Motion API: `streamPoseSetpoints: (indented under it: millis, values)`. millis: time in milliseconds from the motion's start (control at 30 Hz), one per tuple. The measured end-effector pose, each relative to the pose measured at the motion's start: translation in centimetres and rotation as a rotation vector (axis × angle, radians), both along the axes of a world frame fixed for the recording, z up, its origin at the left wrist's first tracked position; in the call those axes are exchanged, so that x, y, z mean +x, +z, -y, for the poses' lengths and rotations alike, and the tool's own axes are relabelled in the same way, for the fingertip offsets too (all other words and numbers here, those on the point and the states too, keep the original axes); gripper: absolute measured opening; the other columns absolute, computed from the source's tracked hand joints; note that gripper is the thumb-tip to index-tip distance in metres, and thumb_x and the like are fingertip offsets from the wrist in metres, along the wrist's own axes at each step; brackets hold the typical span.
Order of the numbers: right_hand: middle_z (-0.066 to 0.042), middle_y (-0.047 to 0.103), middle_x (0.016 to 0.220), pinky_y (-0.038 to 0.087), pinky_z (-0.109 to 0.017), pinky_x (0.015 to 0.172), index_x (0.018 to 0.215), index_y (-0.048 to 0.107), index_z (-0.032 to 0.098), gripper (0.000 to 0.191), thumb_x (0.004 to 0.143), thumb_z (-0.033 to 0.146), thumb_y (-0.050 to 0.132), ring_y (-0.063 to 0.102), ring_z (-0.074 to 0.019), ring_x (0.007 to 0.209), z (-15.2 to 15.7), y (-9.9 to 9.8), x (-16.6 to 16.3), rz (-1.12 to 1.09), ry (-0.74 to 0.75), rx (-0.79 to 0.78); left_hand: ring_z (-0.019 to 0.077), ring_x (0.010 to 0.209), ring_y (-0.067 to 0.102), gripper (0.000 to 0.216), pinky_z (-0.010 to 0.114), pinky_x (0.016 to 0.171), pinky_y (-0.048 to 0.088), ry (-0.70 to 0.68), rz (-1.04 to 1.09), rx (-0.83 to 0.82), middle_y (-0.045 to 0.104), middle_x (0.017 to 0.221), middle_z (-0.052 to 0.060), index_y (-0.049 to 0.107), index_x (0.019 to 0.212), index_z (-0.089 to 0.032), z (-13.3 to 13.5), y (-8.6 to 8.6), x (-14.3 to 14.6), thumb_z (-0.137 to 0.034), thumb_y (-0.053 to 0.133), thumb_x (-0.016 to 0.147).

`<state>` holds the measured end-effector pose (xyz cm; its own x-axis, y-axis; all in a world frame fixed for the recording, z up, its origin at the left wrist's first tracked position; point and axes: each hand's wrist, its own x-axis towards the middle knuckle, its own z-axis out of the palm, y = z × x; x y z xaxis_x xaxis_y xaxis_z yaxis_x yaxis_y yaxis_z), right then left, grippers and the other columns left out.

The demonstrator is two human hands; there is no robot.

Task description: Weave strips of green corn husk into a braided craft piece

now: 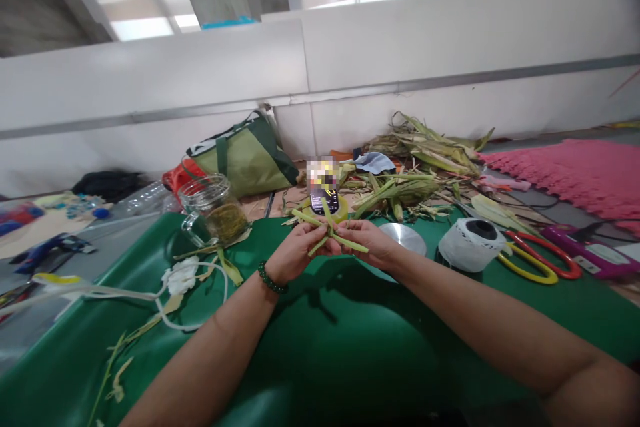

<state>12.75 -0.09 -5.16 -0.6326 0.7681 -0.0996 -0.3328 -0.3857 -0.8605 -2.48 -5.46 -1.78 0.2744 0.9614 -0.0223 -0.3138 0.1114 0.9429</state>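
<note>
Between my two hands, above the green mat [360, 340], is a small cross-shaped bundle of green corn husk strips [353, 243], its ends sticking out in several directions. My left hand [303, 247], below a green bead bracelet [271, 278] on the wrist, pinches the bundle from the left. My right hand [367, 240] pinches it from the right, with fingertips close to the middle where the strips cross. Just behind the hands a phone [327, 193] stands upright against something yellow. The fingers hide part of the crossing.
At the left are a glass jar mug [220, 210], a white cord [165, 310] and husk scraps [117, 373]. Right of the hands lie a metal lid [406, 237], a white roll [470, 245] and red-and-yellow-handled scissors [543, 260]. Husks [425, 150] and a green bag [245, 157] are behind.
</note>
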Motion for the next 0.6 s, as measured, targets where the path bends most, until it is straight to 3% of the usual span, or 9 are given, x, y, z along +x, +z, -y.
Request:
streamPoseSetpoints:
  millis: [300,433,600]
  values:
    - [0.004,0.058,0.055,0.037,-0.021,0.054,0.063,0.063,0.013,0.041,0.047,0.043,0.086,0.05,-0.0061,0.05,-0.3,-0.2,0.2,0.061,0.006,0.143,0.0165,0.066,0.067,0.032,0.027,0.07,0.05,-0.03,-0.039,-0.044,0.073,0.069,0.009,0.07,0.079,-0.009,0.4,0.4,0.0,-0.034,0.079,0.061]
    - [0.003,0.058,0.059,0.037,-0.022,0.056,0.065,0.064,0.014,0.04,0.055,0.048,0.08,0.049,-0.0075,0.054,-0.5,0.2,0.6,0.152,0.023,0.309,0.017,0.065,0.067,0.038,0.025,0.066,0.049,0.004,-0.12,-0.052,0.072,0.066,0.009,0.07,0.078,-0.01,0.5,0.4,0.0,-0.044,0.077,0.061]
    - [0.001,0.064,0.077,0.043,-0.025,0.07,0.082,0.067,0.016,0.025,0.067,0.036,0.071,0.057,-0.0131,0.076,-0.2,2.5,2.1,0.269,-0.065,0.603,0.0133,0.057,0.062,0.042,0.023,0.06,0.048,0.008,-0.273,-0.038,0.068,0.058,0.005,0.071,0.081,-0.011,0.3,0.1,0.0,-0.049,0.074,0.064]
